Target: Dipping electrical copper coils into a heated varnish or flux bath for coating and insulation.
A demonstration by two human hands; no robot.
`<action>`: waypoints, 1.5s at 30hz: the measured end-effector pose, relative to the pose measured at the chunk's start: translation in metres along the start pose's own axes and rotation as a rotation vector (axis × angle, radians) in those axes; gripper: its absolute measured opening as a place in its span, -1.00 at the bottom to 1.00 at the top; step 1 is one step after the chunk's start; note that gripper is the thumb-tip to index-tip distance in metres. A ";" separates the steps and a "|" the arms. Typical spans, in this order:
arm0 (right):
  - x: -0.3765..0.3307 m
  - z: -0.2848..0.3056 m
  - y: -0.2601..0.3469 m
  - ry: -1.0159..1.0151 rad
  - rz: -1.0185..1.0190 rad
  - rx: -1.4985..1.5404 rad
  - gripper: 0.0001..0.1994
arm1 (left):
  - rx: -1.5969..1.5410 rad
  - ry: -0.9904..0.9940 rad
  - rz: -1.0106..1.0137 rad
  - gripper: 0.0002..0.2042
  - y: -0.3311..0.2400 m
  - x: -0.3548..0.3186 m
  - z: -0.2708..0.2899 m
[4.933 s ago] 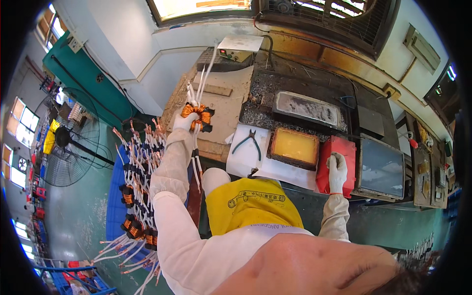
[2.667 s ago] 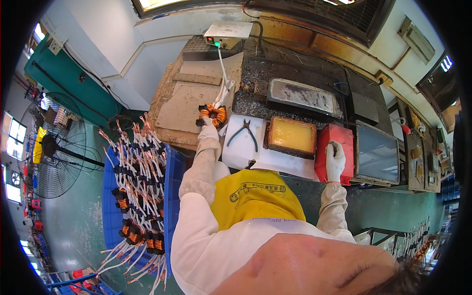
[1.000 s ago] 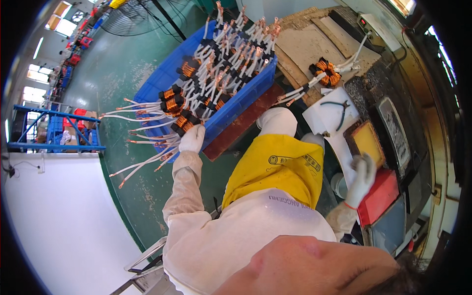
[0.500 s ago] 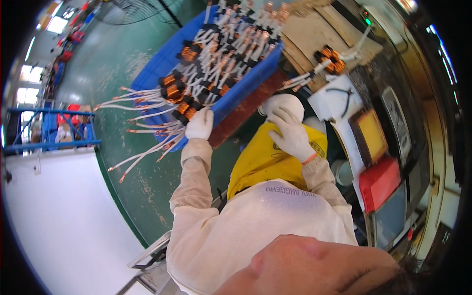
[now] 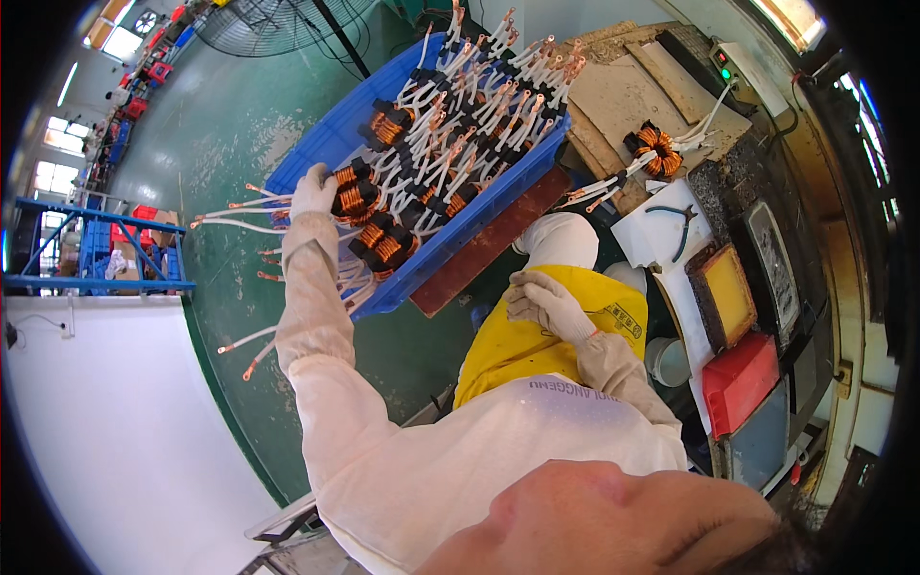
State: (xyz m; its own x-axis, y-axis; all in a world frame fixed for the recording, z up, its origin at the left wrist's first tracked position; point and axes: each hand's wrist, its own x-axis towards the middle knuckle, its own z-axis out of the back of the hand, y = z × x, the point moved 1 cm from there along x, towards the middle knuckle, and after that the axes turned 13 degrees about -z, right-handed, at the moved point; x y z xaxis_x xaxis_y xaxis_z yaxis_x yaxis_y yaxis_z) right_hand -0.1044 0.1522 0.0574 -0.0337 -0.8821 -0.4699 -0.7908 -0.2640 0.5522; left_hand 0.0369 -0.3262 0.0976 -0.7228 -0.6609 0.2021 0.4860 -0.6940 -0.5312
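My left hand (image 5: 312, 195), in a white glove, reaches over the near left rim of a blue plastic bin (image 5: 460, 225). Its fingers close against the left end of a toroidal coil (image 5: 356, 196) wound in copper wire with black end pieces; part of the grip is hidden. Just nearer lies a second such coil (image 5: 383, 243). White leads with copper lugs (image 5: 251, 364) hang out over the bin's left side. Over the yellow apron (image 5: 498, 350) on my lap, my gloved right hand (image 5: 548, 302) rests with its fingers curled together, and nothing shows in it.
Many more coils with upright white leads (image 5: 479, 105) fill the bin. On the bench to the right lie one coil (image 5: 655, 151), dark-handled pliers (image 5: 682, 225), a framed yellow block (image 5: 724, 278) and a red tray (image 5: 740, 385). A fan (image 5: 259, 24) stands beyond the bin.
My left hand has shifted left and farther along the bin, from the nearer coil to the one beyond it. My right hand has gone from spread fingers to curled ones, still above my lap.
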 end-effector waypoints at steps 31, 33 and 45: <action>0.006 -0.006 -0.001 -0.091 -0.050 -0.254 -0.62 | 0.259 -0.252 -0.392 -0.73 -0.114 0.016 0.103; -0.002 -0.017 0.004 -0.125 -0.036 -0.299 -0.63 | 0.146 -0.229 -0.523 -0.75 -0.155 0.002 0.122; -0.111 -0.098 0.059 -0.134 0.497 -1.063 -0.75 | -0.464 0.217 -0.804 -0.67 -0.310 -0.093 0.017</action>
State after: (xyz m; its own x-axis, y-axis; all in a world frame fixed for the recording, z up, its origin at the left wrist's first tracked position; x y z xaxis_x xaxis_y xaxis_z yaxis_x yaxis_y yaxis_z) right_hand -0.0878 0.1962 0.2098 -0.3086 -0.9482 -0.0751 0.2310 -0.1513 0.9611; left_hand -0.0381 -0.0546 0.2576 -0.8536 0.0647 0.5170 -0.4063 -0.7038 -0.5827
